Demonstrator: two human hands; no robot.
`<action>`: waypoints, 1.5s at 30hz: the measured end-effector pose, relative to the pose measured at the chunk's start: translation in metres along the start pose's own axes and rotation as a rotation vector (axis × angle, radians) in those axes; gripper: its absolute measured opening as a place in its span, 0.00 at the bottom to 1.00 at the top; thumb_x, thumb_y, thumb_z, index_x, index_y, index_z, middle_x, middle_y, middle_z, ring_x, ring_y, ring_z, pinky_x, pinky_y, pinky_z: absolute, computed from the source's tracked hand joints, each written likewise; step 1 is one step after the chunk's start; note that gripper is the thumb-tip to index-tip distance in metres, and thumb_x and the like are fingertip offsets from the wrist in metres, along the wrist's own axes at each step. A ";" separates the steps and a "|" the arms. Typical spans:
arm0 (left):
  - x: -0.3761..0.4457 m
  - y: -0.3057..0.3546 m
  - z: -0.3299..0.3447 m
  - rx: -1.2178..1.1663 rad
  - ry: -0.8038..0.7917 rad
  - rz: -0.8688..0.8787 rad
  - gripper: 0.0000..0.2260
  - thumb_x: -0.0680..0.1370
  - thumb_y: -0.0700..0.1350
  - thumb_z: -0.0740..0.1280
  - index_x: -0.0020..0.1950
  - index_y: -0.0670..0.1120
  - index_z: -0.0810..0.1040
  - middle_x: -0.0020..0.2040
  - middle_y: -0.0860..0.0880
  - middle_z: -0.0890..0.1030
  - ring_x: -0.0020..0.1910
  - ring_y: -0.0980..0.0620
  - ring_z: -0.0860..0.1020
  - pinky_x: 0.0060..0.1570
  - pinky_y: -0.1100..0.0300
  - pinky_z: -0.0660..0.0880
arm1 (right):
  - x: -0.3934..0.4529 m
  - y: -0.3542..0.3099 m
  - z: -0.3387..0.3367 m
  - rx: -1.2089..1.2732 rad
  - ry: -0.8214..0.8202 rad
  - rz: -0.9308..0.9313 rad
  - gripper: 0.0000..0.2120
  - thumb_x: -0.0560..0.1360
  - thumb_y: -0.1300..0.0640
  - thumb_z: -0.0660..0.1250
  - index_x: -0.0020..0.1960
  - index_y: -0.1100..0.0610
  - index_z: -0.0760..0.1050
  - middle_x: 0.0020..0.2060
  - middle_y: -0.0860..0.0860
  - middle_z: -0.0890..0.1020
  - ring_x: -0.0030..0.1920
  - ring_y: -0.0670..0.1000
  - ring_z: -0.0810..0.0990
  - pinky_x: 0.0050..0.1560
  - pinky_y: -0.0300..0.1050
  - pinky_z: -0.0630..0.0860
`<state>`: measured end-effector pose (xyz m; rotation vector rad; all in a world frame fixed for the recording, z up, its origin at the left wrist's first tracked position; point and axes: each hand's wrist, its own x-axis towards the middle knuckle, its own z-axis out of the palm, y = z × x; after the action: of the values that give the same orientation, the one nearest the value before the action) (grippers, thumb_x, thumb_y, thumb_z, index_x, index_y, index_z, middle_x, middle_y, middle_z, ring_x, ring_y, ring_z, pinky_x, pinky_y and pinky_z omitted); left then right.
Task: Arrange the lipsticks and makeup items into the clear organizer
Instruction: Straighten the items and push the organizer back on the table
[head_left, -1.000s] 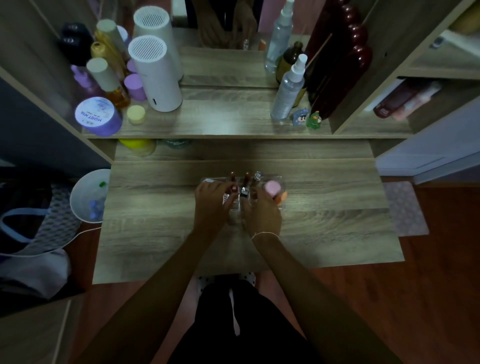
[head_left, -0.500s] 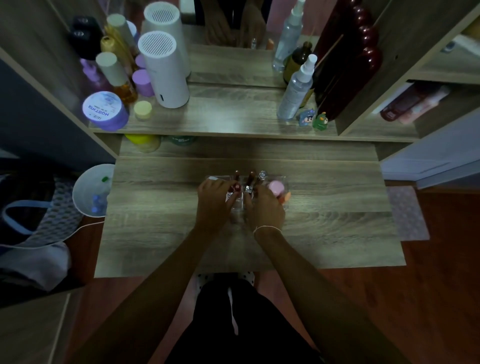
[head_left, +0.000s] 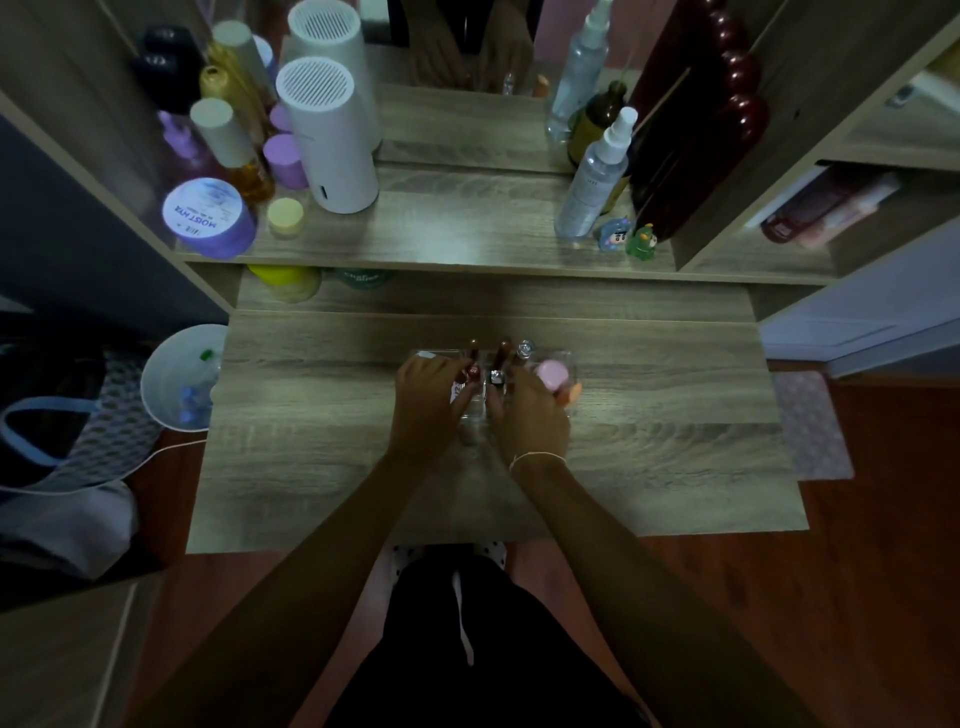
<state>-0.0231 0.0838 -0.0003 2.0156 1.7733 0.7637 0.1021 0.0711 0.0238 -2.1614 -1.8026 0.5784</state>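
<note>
Lipsticks (head_left: 474, 358) stand upright in the clear organizer (head_left: 569, 364), just beyond both hands. Left hand (head_left: 423, 402) pinches a red-capped tube (head_left: 471, 373); right hand (head_left: 530, 415) grip cannot be told. Risk: crowded fingers toppling neighbouring tubes.

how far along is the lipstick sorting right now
Mostly done, it seems: the clear organizer already holds upright lipsticks and a pink-capped item. In hand: the left hand and right hand work at its front slots; what they grip is unclear. No loose makeup shows on the desk.
</note>
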 end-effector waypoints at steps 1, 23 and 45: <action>-0.001 0.000 0.000 -0.007 -0.006 -0.003 0.10 0.72 0.44 0.73 0.51 0.43 0.80 0.43 0.43 0.83 0.46 0.43 0.79 0.51 0.45 0.71 | -0.001 0.000 -0.001 0.014 0.000 0.003 0.15 0.76 0.49 0.64 0.59 0.56 0.73 0.50 0.56 0.82 0.48 0.58 0.83 0.45 0.56 0.82; -0.007 0.008 -0.023 0.164 -0.147 0.188 0.28 0.74 0.49 0.56 0.73 0.39 0.62 0.74 0.39 0.62 0.73 0.41 0.58 0.69 0.37 0.57 | 0.012 0.023 -0.028 -0.203 0.090 -0.405 0.22 0.77 0.55 0.62 0.71 0.53 0.66 0.76 0.56 0.60 0.76 0.61 0.52 0.73 0.62 0.54; -0.073 -0.046 -0.010 0.189 -0.388 -0.139 0.32 0.76 0.54 0.48 0.74 0.36 0.53 0.75 0.35 0.56 0.75 0.39 0.52 0.72 0.39 0.51 | -0.034 0.109 0.011 -0.013 -0.068 -0.087 0.29 0.80 0.53 0.55 0.76 0.60 0.51 0.76 0.59 0.57 0.77 0.56 0.53 0.76 0.55 0.54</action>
<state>-0.0712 0.0187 -0.0313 1.9628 1.7785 0.1508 0.1871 0.0168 -0.0303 -2.0831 -1.9298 0.6288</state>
